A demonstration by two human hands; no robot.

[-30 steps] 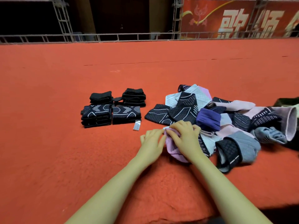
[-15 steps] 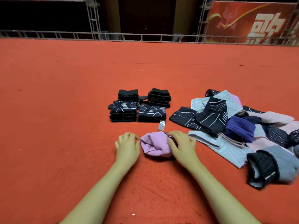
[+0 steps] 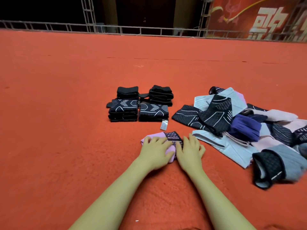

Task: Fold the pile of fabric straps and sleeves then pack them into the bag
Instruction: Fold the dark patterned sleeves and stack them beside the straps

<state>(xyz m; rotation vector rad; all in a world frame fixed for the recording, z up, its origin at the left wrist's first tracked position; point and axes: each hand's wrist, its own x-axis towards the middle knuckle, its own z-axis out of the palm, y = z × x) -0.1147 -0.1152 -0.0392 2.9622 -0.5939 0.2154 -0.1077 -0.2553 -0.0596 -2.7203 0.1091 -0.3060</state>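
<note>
Pink sleeve (image 3: 153, 135) w/ dark grid panel flat on carpet, unfolded pile (image 3: 245, 128) right, four folded black stacks (image 3: 139, 103) behind.

Four stacks of folded black sleeves (image 3: 139, 103), one loose pile of unfolded sleeves (image 3: 245, 128), one pink sleeve (image 3: 159, 138), two hands, left (image 3: 155, 149) and right (image 3: 189, 150).

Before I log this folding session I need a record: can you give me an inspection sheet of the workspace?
Surface: red carpet, a few specks.
Job's things: pink sleeve flat under both hands; four folded black stacks behind it; unfolded pile to the right. No bag seen.
Clutter: white tag beside the stacks.
Grippers: left hand and right hand press the sleeve.
Cables: nothing seen.
Surroundings: metal railing, red banner.
</note>
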